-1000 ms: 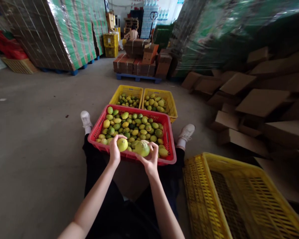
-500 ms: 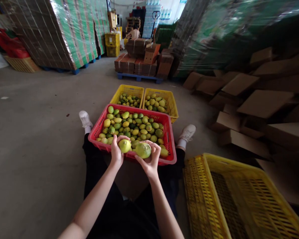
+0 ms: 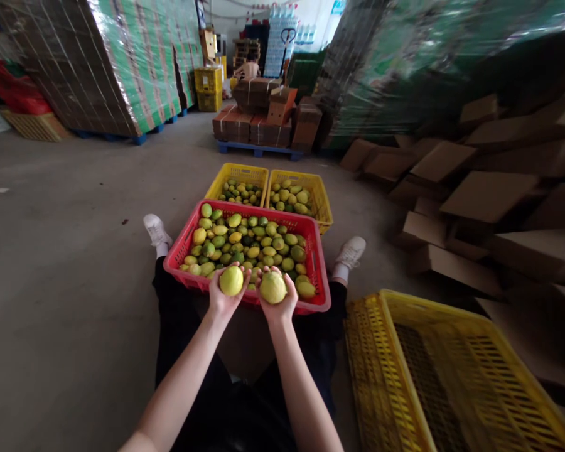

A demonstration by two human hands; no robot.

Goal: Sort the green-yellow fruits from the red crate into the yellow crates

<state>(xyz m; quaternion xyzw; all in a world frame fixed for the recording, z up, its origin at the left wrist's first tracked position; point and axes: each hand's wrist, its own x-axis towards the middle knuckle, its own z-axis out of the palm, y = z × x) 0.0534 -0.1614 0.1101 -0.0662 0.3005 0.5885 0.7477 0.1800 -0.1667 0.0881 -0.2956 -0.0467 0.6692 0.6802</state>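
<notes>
My left hand [image 3: 222,300] is curled around a yellow-green lemon [image 3: 231,280], palm up. A second, slightly larger lemon [image 3: 272,287] rests in my right hand [image 3: 282,307], with the fingers wrapped round its sides. Both hands are side by side above the near rim of a red plastic crate [image 3: 322,276]. That crate stands between my legs and holds many yellow and green lemons [image 3: 245,242]. The undersides of the two held lemons are hidden by my palms.
Two yellow crates [image 3: 327,210] with more lemons stand just beyond the red one. A larger yellow crate [image 3: 386,351] is at my right. Cardboard boxes [image 3: 489,194] are heaped farther right. Behind are a blue pallet [image 3: 258,150] of stacked cartons and a person [image 3: 249,68].
The lemon in my right hand has been turned, showing a rounder, yellower side. My right hand has rolled palm up under it. My left hand has turned its lemon slightly.
</notes>
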